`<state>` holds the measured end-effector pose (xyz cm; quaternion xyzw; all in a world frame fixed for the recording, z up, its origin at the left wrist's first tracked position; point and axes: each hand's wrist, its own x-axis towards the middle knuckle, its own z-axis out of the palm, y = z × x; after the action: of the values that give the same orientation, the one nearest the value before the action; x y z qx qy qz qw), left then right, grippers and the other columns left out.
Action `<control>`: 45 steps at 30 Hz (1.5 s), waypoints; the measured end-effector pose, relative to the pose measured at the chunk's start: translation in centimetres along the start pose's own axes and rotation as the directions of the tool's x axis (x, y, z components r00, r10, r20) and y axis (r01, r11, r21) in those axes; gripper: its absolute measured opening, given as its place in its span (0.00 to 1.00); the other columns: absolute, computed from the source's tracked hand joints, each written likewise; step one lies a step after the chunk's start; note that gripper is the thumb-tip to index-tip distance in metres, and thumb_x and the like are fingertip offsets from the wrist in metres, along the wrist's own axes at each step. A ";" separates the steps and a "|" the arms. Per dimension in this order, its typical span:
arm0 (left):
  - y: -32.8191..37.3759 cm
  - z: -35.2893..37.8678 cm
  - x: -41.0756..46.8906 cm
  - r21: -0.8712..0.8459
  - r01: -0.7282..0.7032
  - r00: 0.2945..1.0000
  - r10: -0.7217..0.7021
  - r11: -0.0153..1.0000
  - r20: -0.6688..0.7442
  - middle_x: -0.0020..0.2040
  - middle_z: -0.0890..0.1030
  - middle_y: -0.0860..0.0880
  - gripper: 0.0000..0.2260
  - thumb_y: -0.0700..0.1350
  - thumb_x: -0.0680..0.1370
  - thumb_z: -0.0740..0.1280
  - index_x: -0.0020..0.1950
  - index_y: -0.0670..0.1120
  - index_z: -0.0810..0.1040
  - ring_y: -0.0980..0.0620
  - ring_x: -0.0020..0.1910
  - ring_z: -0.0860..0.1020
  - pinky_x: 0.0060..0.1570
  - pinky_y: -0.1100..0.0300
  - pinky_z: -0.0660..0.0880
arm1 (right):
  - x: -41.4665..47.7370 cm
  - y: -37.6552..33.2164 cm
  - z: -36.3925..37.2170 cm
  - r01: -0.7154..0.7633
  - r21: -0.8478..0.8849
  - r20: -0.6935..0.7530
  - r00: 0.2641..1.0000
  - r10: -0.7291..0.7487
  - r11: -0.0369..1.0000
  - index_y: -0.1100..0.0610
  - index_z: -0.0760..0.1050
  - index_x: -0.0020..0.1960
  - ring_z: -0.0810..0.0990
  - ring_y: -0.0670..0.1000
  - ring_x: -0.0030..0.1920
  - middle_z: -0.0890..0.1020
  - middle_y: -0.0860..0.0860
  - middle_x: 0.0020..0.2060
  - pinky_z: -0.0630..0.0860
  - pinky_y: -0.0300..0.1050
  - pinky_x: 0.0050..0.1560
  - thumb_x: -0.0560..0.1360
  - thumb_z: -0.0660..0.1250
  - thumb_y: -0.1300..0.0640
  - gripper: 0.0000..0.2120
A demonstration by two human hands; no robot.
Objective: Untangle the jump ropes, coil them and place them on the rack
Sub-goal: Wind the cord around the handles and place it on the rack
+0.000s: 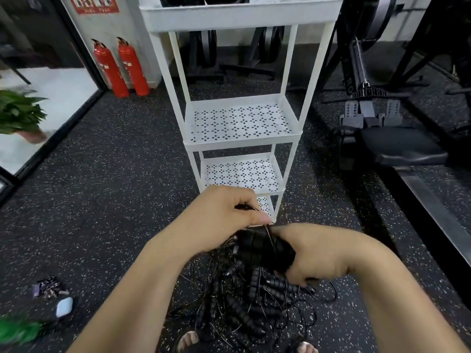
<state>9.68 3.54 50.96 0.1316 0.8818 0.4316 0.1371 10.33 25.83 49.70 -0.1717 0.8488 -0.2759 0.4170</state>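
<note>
A tangled heap of black jump ropes (244,307), with ridged black handles and thin cords, lies on the floor in front of my feet. My right hand (318,258) grips a bundle of black handles (260,248) lifted above the heap. My left hand (224,212) pinches a thin black cord just above that bundle, thumb against fingers. The white rack (242,138) with perforated shelves stands straight ahead, just beyond my hands. Its middle and lower shelves hold nothing; dark objects sit on the top shelf.
Two red fire extinguishers (122,67) stand at the back left by a wall. A rowing machine (382,138) and black gym frames fill the right. A potted plant (20,113) is at the left. Small items, one a pale blue case (64,307), lie on the speckled floor.
</note>
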 end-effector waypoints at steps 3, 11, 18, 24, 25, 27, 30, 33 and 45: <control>-0.6 -0.1 0.4 -0.104 0.010 1.000 -0.007 0.995 0.025 0.36 0.82 0.55 0.09 0.57 0.75 0.78 0.42 0.54 0.86 0.59 0.35 0.75 0.40 0.63 0.71 | -1.2 -0.8 -0.1 0.089 0.174 0.097 0.989 -0.108 0.981 0.61 0.77 0.57 0.82 0.55 0.38 0.87 0.62 0.50 0.79 0.44 0.32 0.72 0.71 0.72 0.15; -1.3 -0.5 0.6 -0.498 0.067 0.992 -0.003 0.864 0.129 0.36 0.79 0.50 0.09 0.44 0.81 0.72 0.41 0.49 0.82 0.55 0.33 0.75 0.35 0.62 0.72 | -4.1 -2.2 -0.7 0.299 0.363 -0.023 0.950 -0.312 0.883 0.55 0.75 0.62 0.82 0.52 0.40 0.87 0.56 0.53 0.79 0.45 0.35 0.76 0.73 0.73 0.20; -0.4 2.2 1.1 -0.478 0.113 0.992 -0.129 0.871 -0.002 0.36 0.71 0.39 0.10 0.40 0.87 0.63 0.51 0.35 0.78 0.45 0.36 0.65 0.34 0.57 0.63 | -4.8 -2.5 -1.4 0.451 0.522 -0.396 0.880 -0.262 0.724 0.62 0.71 0.65 0.80 0.55 0.37 0.87 0.59 0.50 0.78 0.48 0.34 0.74 0.74 0.76 0.24; 1.1 3.3 1.0 -0.174 0.024 0.999 -0.028 0.984 -0.017 0.29 0.69 0.59 0.15 0.57 0.88 0.59 0.44 0.57 0.77 0.59 0.28 0.66 0.31 0.60 0.64 | -3.3 -1.6 -2.2 0.534 0.531 -0.721 0.693 0.020 0.658 0.62 0.68 0.62 0.80 0.55 0.34 0.86 0.64 0.48 0.77 0.50 0.31 0.72 0.76 0.75 0.25; 1.1 3.4 0.9 -0.078 0.006 1.000 -0.007 0.997 -0.011 0.30 0.71 0.59 0.15 0.57 0.88 0.59 0.43 0.59 0.76 0.59 0.29 0.67 0.32 0.60 0.65 | -2.9 -1.2 -2.3 0.528 0.524 -0.743 0.667 0.055 0.668 0.61 0.68 0.61 0.81 0.55 0.34 0.87 0.62 0.47 0.77 0.51 0.31 0.72 0.76 0.74 0.25; 0.9 3.5 0.8 0.050 -0.022 1.000 0.022 0.999 0.003 0.33 0.76 0.57 0.14 0.59 0.88 0.59 0.44 0.62 0.76 0.57 0.31 0.71 0.35 0.57 0.70 | -2.1 -0.3 -2.3 0.469 0.499 -0.760 0.641 0.107 0.729 0.56 0.67 0.59 0.83 0.56 0.33 0.87 0.59 0.45 0.78 0.52 0.32 0.72 0.77 0.71 0.24; 1.0 3.2 0.6 0.140 -0.025 1.000 0.022 0.990 0.017 0.32 0.77 0.56 0.13 0.59 0.87 0.60 0.48 0.60 0.80 0.57 0.31 0.72 0.38 0.55 0.71 | -0.6 1.0 -1.9 0.306 0.424 -0.778 0.606 0.169 0.853 0.49 0.67 0.54 0.84 0.57 0.32 0.86 0.57 0.43 0.80 0.54 0.31 0.71 0.78 0.65 0.24; 1.1 2.7 0.5 0.185 -0.032 0.999 0.027 0.982 0.034 0.28 0.74 0.59 0.14 0.60 0.87 0.60 0.48 0.58 0.81 0.59 0.28 0.69 0.33 0.57 0.67 | 0.4 1.2 -1.7 0.119 0.286 -0.774 0.614 0.156 0.951 0.48 0.65 0.52 0.82 0.57 0.35 0.83 0.52 0.40 0.80 0.56 0.35 0.70 0.76 0.62 0.22; 0.4 0.2 -0.1 -0.036 0.013 0.998 -0.011 0.999 0.068 0.28 0.75 0.54 0.16 0.59 0.67 0.83 0.38 0.49 0.84 0.55 0.29 0.69 0.33 0.60 0.65 | -1.1 -0.4 -0.7 0.041 -0.023 -0.112 0.993 -0.043 0.999 0.44 0.70 0.54 0.81 0.52 0.37 0.86 0.53 0.43 0.76 0.49 0.33 0.67 0.75 0.68 0.26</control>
<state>9.93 3.87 51.14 0.1385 0.8695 0.4419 0.1719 10.42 26.32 50.95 -0.1780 0.8700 -0.2850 0.3607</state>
